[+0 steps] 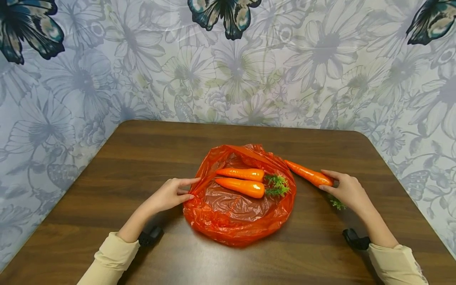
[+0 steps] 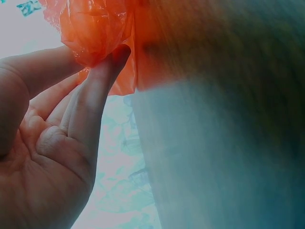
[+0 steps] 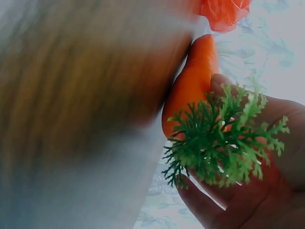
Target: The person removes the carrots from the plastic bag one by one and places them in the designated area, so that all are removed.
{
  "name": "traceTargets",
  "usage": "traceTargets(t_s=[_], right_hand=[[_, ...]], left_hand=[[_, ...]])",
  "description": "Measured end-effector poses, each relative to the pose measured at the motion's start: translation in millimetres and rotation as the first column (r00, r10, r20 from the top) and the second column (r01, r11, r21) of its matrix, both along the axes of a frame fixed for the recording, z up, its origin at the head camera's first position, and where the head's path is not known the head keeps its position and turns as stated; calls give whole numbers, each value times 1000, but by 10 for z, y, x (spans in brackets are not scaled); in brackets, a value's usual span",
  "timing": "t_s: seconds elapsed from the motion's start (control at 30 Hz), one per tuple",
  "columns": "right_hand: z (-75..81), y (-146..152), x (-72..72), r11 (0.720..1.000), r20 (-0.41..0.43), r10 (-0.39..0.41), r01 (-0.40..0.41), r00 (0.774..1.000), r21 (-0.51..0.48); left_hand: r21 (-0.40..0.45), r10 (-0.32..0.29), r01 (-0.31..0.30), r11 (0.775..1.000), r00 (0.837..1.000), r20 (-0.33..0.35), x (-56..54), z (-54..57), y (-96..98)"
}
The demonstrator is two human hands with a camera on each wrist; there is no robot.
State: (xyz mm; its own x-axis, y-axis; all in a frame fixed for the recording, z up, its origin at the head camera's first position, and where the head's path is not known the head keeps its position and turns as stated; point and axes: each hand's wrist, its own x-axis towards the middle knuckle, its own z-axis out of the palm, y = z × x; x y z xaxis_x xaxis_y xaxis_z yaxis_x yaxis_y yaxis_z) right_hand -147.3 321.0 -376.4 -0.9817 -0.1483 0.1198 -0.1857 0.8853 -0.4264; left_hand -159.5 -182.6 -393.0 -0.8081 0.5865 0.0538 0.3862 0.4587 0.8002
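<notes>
Red plastic forms the bag point(image 1: 238, 233), set near the middle of the wooden surface point(image 1: 160, 146) with its mouth open upward. Inside lie an upper carrot point(image 1: 240, 173) and a lower carrot point(image 1: 244, 187), side by side, tips to the left and greens point(image 1: 278, 185) to the right. Outside, a third carrot point(image 1: 304, 173) slants away from the bag's right side; whether its tip touches the plastic, I cannot tell. The left hand point(image 1: 171, 194) pinches the left rim between thumb and fingers. The right hand point(image 1: 345, 190) pinches the third carrot at its thick end, just by its leafy tuft point(image 3: 219, 138).

Handling these well, I judge, calls for a light pull on the rim, enough to keep the mouth wide without dragging the thin plastic. The carrot looks glossy, so a firm hold at the thick end should limit swivelling; its tip could snag in the folds.

Behind the bag, bare wood runs back to the far edge, with the floral backdrop point(image 1: 213, 83) beyond. There is room on both sides too, though the right hand is nearer its side edge than the bag is.
</notes>
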Motion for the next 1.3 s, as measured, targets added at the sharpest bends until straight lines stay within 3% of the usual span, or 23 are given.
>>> traceTargets(t_s=[0.23, 0.47, 0.67, 0.87, 1.13, 1.3], right_hand=[[88, -62, 6, 1000, -5, 19, -19, 1000, 6], [292, -330, 47, 997, -123, 55, -60, 991, -45], [364, -615, 8, 978, -206, 140, -168, 968, -122], [332, -891, -77, 948, -242, 226, -270, 943, -168], [192, -1303, -89, 886, -163, 369, -399, 915, -234], [79, -1425, -91, 869, -143, 420, -443, 896, -221]], left_hand=[[-9, -1, 1, 1000, 1000, 2, -13, 33, 3], [-11, 9, -9, 1000, 1000, 18, -14, 50, 2], [-9, 10, -10, 1000, 1000, 24, -17, 45, -3], [-8, 6, -5, 1000, 1000, 24, -23, 36, -3], [-12, 15, -14, 1000, 1000, 27, -5, 25, -14], [-7, 10, -9, 1000, 999, 38, 1, 27, -9]])
